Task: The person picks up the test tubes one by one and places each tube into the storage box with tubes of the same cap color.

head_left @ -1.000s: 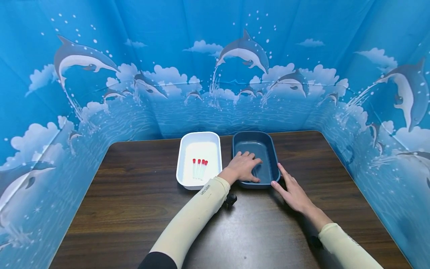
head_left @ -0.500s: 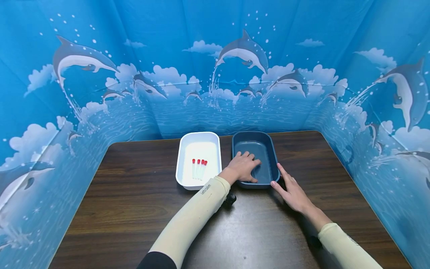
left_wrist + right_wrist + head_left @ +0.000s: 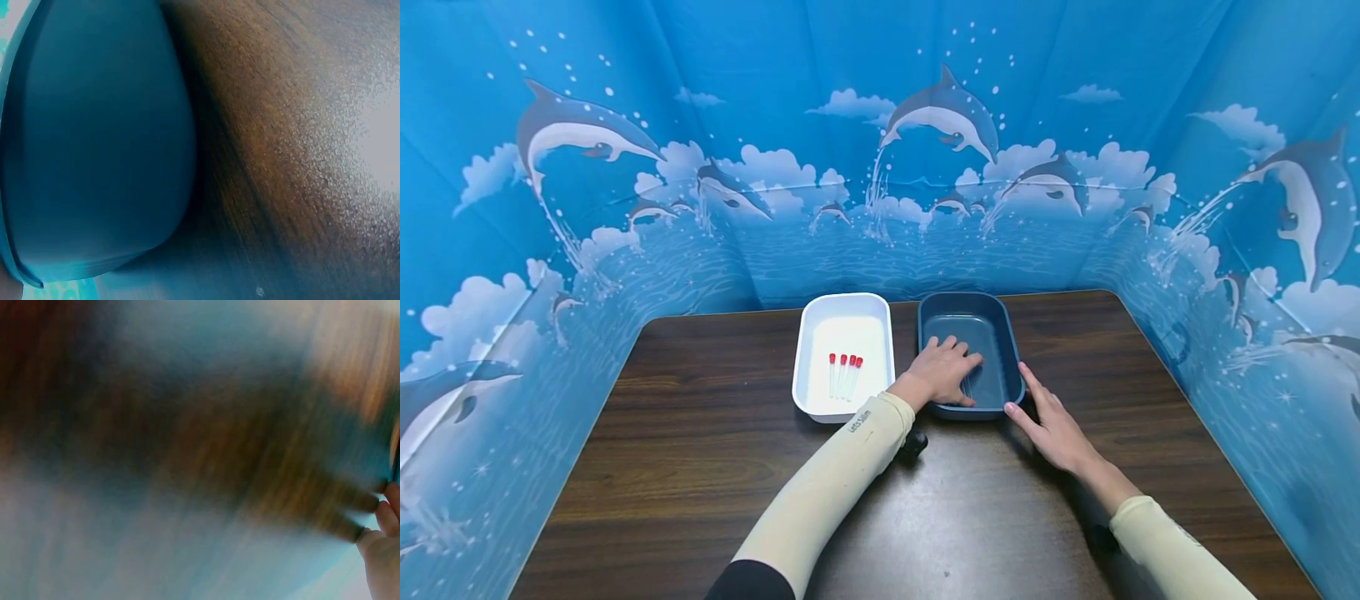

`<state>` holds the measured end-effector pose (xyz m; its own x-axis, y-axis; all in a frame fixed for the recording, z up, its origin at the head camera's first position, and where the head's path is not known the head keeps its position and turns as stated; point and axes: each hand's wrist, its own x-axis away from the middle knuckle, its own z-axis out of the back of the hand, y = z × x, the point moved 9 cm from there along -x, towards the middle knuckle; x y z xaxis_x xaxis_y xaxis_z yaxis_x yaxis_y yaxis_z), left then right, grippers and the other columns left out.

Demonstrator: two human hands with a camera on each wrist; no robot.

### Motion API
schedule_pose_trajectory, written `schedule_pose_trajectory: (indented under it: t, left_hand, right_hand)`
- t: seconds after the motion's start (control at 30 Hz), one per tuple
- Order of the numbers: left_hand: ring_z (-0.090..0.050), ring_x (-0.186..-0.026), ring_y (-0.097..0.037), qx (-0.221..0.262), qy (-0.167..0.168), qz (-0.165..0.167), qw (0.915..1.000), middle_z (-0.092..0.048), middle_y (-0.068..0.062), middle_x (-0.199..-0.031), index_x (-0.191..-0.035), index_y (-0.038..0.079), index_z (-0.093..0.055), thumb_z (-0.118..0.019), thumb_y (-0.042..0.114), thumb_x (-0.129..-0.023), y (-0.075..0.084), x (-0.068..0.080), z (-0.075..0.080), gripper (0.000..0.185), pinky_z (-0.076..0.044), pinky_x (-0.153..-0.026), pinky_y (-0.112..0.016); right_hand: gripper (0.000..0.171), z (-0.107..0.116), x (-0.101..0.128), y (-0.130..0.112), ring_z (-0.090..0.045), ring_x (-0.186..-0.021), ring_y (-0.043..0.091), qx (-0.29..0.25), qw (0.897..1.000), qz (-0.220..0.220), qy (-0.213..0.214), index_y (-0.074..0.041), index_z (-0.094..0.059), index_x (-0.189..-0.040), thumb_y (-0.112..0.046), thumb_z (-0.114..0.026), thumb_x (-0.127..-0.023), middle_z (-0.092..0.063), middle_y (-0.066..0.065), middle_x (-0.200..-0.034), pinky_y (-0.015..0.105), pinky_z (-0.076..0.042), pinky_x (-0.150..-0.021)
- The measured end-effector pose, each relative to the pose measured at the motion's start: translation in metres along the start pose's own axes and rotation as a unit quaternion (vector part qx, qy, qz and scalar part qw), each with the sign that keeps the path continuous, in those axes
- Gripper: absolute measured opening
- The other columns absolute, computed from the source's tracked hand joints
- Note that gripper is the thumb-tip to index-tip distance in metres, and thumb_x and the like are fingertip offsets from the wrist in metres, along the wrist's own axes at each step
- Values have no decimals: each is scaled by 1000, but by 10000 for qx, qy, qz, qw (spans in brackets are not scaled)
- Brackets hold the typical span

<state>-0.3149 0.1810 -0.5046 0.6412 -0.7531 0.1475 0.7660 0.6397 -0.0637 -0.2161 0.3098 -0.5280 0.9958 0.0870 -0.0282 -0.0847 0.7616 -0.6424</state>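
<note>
My left hand [image 3: 942,372] reaches down into the dark blue tray [image 3: 983,311], palm down with its fingers spread. Beside its thumb, thin clear lines like glass tubes [image 3: 967,387] show faintly on the tray floor; whatever lies under the palm is hidden. My right hand [image 3: 1055,427] touches the tray's near right corner, thumb and fingers fairly straight along the outside. The left wrist view is filled by the tray's outer wall [image 3: 100,137]. Blurred in the right wrist view, only a few fingers [image 3: 387,515] of the right hand appear at the edge.
Left of the dark tray stands a white tray [image 3: 806,350] with several clear, red-capped tubes [image 3: 844,379] lying in it. Both trays sit near the back edge of the brown wooden table [image 3: 700,433]. A blue dolphin-print curtain [image 3: 850,167] surrounds the table.
My left hand's thumb and fingertips shift very slightly leftward inside the dark tray. The right hand and both trays hold their places.
</note>
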Motion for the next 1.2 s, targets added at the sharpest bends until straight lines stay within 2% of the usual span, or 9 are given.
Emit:
schedule_pose_trajectory:
  t: [0.8, 1.03, 1.2]
  left_hand:
    - [-40, -125, -22, 269, 81, 36, 9996, -48, -3, -140, -148, 31, -41, -63, 72, -79, -4, 3, 2, 83, -32, -104, -48]
    - [-40, -126, -23, 313, 260, 24, 9992, -48, -3, -140, -147, 31, -42, -61, 72, -81, -5, 7, 7, 81, -29, -108, -53]
    - [-40, -123, -23, 349, 429, 36, 9985, -49, -4, -140, -147, 31, -44, -60, 72, -81, -7, 13, 14, 79, -34, -104, -50]
  right_hand:
    - [73, -1, 0, 1, -33, -134, 49, -11, 10000, 34, -24, -33, -2, -159, -50, -44, -102, -24, 22, -157, 75, -33, -93]
    - [73, 0, 0, 0, -32, -134, 49, -2, 10000, 36, -5, -32, -2, -159, -51, -44, -102, -22, 21, -159, 75, -33, -93]
    - [73, 1, 1, -1, -33, -134, 49, -17, 10000, 31, 12, -32, -3, -159, -50, -44, -102, -22, 21, -158, 75, -32, -94]
